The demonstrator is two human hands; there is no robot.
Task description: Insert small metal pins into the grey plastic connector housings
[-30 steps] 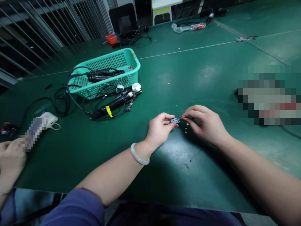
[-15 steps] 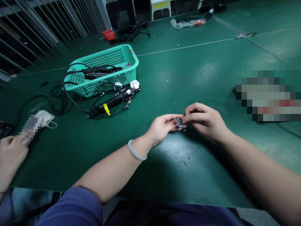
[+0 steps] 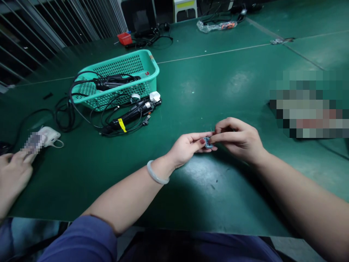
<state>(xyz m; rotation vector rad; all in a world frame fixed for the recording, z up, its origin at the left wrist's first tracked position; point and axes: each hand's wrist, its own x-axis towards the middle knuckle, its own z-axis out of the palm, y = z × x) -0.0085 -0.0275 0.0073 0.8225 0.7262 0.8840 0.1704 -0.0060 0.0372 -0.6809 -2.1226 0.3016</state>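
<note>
My left hand (image 3: 188, 147) pinches a small blue-grey circuit part (image 3: 207, 142) between thumb and fingers, just above the green table mat (image 3: 191, 91). My right hand (image 3: 240, 140) meets it from the right, fingertips closed on the same small part. A pale bangle (image 3: 156, 173) sits on my left wrist. What exactly my right fingers press on is too small to make out.
A teal mesh basket (image 3: 147, 65) with black cables stands at the back left. A black power tool with a yellow label (image 3: 131, 114) lies in front of it. Another person's hand (image 3: 12, 174) rests at the left edge near a white mask (image 3: 50, 135).
Both hands have drawn closer together around the small part. The tiny piece seen on the mat below my right hand a second ago no longer shows. The view shifted slightly.
</note>
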